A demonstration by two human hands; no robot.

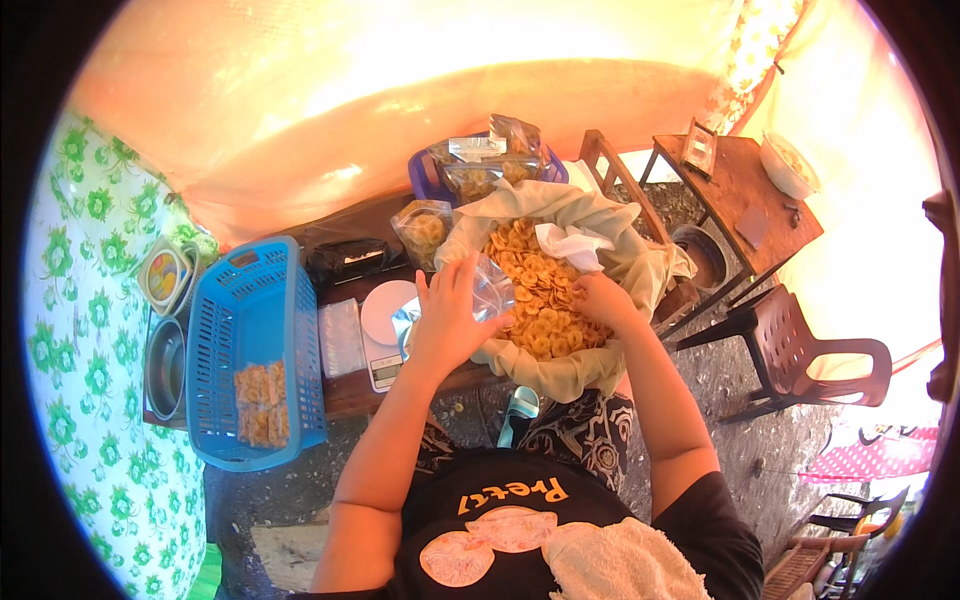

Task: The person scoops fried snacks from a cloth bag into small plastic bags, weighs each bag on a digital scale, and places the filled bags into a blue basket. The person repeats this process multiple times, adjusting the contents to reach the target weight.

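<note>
Golden, round banana-like chips (pixel 545 290) fill a wide container lined with a pale yellow cloth (pixel 550 375). My left hand (pixel 450 318) is closed on a clear plastic pouch with a silvery side (pixel 492 288), at the left edge of the chips. At the right side of the heap, my right hand (pixel 604 303) reaches in with curled fingers; what they hold is hidden. Just above it lies a crumpled white sheet (pixel 574 243). A filled pouch (pixel 422 230) stands beyond my left hand, and a white kitchen scale (pixel 385 368) sits beside my left wrist.
On the left, a blue plastic basket (pixel 240 340) contains several packed bags (pixel 262 405). Flat clear bags (pixel 342 338) lie between it and the scale. At the back, a purple basket (pixel 428 180) carries filled pouches. To the right stand a wooden table (pixel 735 190) and a brown chair (pixel 800 350).
</note>
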